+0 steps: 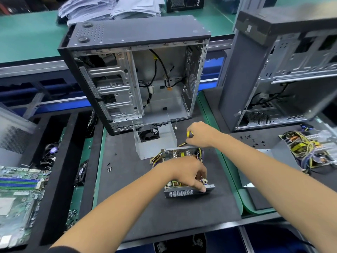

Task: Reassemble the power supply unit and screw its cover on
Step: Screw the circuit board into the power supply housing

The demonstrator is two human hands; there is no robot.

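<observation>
- Head view, item one: open grey metal power supply unit (184, 172) with perforated walls, its circuit board and yellow and black wires exposed; we log it near the middle of the black foam work mat (145, 198), just in front of us.
- Our left hand (189, 172) lies over the unit, fingers curled down onto the board and near wall at the right front corner; we cannot tell whether they pinch anything small.
- Our right hand (200, 134) sits just behind the unit, fingers wrapped round the yellow-and-black handle of a screwdriver (190, 134); the tip is hidden.
- Bent grey sheet-metal cover (155, 141) carrying a black fan, standing open-side up on the mat directly behind the unit, apart from it.
- Small black screws (109, 168), loose on the mat to the left of the unit.
- Black and silver desktop computer case (136, 70), side panel off, standing at the far edge of the mat.
- Second grey computer case (282, 70), to the right, also open.
- Second stripped power supply board with yellow wiring (306, 152), far right.
- Green motherboard (20, 189), far left.
- Stack of white papers (109, 6) on the green bench behind.
</observation>
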